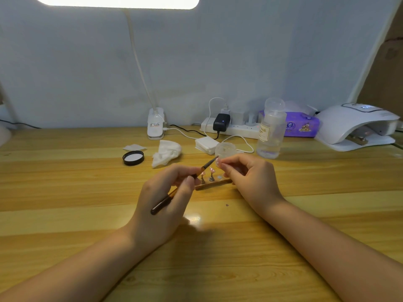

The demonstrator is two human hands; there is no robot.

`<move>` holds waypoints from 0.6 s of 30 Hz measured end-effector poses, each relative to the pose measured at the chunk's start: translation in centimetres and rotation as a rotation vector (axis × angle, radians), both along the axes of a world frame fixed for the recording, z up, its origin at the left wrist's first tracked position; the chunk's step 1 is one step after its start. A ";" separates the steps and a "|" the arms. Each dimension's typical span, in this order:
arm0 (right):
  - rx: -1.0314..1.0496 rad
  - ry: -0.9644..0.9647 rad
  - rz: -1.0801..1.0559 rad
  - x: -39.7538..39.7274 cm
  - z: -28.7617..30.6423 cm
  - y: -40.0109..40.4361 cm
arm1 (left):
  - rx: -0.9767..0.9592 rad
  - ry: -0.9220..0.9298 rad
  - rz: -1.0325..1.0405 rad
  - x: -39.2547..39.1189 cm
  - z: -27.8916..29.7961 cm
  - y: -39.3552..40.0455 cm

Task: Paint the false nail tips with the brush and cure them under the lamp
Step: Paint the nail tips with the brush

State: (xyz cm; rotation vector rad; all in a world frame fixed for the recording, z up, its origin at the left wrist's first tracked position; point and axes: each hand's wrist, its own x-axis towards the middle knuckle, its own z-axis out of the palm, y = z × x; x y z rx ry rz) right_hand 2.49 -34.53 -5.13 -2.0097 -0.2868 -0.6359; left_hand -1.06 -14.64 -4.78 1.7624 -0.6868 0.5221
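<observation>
Wooden strip [214,184] is the ref pt: two painted tips [211,170] stand on pegs on it, w/ a bare peg spot beside them. Left hand [161,205] grips the brush [185,182], bristles just above the strip, meeting a tip pinched in right hand's [250,175] fingers. Risks: wet tip slips or smears, brush handle knocks the standing tips; lamp [357,127] sits well right of the strip.
</observation>
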 end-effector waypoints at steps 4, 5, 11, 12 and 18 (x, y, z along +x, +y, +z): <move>-0.071 -0.047 -0.014 0.0 0.0 0.0 | 0.050 0.000 0.010 0.2 0.0 0.0; -0.087 -0.056 -0.016 0.0 0.0 0.0 | 0.062 -0.011 0.006 0.2 0.0 0.0; -0.095 -0.095 -0.037 0.0 0.0 0.1 | 0.071 -0.038 0.029 0.1 0.0 0.2; -0.094 -0.096 -0.037 0.1 0.0 0.1 | 0.068 -0.041 0.043 0.1 0.0 0.2; -0.156 -0.120 -0.035 0.0 0.0 0.1 | 0.098 -0.020 0.046 0.2 0.1 0.1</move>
